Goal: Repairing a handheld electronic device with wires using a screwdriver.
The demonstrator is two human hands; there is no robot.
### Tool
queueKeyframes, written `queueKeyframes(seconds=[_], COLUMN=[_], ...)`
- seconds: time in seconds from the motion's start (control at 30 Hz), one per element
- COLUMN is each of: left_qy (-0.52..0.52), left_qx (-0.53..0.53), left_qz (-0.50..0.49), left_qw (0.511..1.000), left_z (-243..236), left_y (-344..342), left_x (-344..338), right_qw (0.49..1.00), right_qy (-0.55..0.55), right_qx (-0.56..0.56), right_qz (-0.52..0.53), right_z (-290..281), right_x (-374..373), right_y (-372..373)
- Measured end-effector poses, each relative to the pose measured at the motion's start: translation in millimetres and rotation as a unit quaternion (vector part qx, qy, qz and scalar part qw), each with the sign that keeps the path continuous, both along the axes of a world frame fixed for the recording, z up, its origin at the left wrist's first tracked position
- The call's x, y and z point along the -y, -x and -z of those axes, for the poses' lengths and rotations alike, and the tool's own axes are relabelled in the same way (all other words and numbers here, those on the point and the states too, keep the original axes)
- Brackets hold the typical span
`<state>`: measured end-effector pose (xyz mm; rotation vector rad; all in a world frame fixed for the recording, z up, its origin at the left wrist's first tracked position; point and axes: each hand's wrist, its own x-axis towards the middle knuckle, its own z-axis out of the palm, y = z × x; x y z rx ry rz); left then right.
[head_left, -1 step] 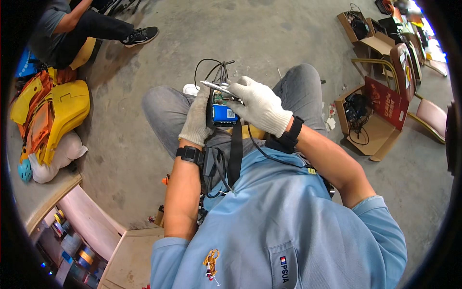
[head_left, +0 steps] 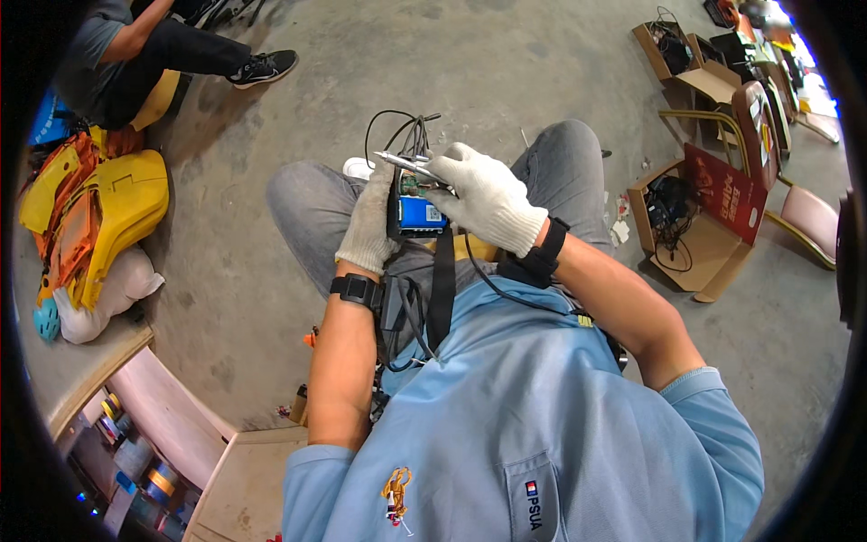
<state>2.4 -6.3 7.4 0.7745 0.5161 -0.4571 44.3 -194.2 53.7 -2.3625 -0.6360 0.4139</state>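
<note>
Between my knees, my left hand (head_left: 370,224), in a white knit glove, is closed round the left side of an open black case (head_left: 394,217). Inside the case are a blue block (head_left: 420,214) with a white label and, beyond it, a green circuit board (head_left: 411,185). My right hand (head_left: 488,197), gloved alike, grips a slim silver pointed tool (head_left: 403,163), whose exact kind I cannot make out. The tool lies across the far end of the case, its tip pointing left. Black cables (head_left: 414,135) loop out past the case. The right fingertips partly hide the board.
Yellow and orange plastic panels (head_left: 126,194) lie at the left, below a seated person (head_left: 172,54). On the right stand an open cardboard box (head_left: 713,262) with black cables, a chair (head_left: 754,126) and more boxes. Torn scraps (head_left: 620,230) litter the floor beside my right knee.
</note>
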Motion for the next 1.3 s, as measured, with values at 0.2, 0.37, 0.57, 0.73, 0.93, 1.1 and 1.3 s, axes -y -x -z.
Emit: queueKeyframes(seconds=[0.2, 0.37, 0.57, 0.73, 0.93, 1.1, 1.3], left_qy=[-0.011, -0.024, -0.040, -0.060, -0.064, -0.051, -0.030], left_qx=[0.005, -0.015, -0.022, -0.023, -0.007, -0.029, -0.026], left_qz=[-0.006, -0.038, -0.009, -0.003, -0.008, -0.005, 0.003], left_qw=[1.000, 0.999, 0.999, 0.998, 0.998, 0.998, 0.999], left_z=[4, 2, -5, -7, -10, -10, -4], left_y=[4, 2, 1, -1, 1, 0, 0], left_x=[-1, 2, 1, 2, 3, 3, 1], right_qw=[1.000, 1.000, 0.999, 0.997, 0.995, 0.995, 0.994], right_qy=[-0.013, -0.005, -0.011, -0.034, -0.043, -0.028, -0.012], right_qx=[0.005, 0.005, 0.019, 0.036, 0.046, 0.046, 0.049], right_qz=[-0.014, -0.018, -0.039, -0.056, -0.074, -0.087, -0.095], right_z=[3, 6, 8, 12, 13, 10, 10], right_x=[-3, -6, -6, -7, -7, -8, -9], right_y=[-2, -2, -3, -5, -7, -8, -11])
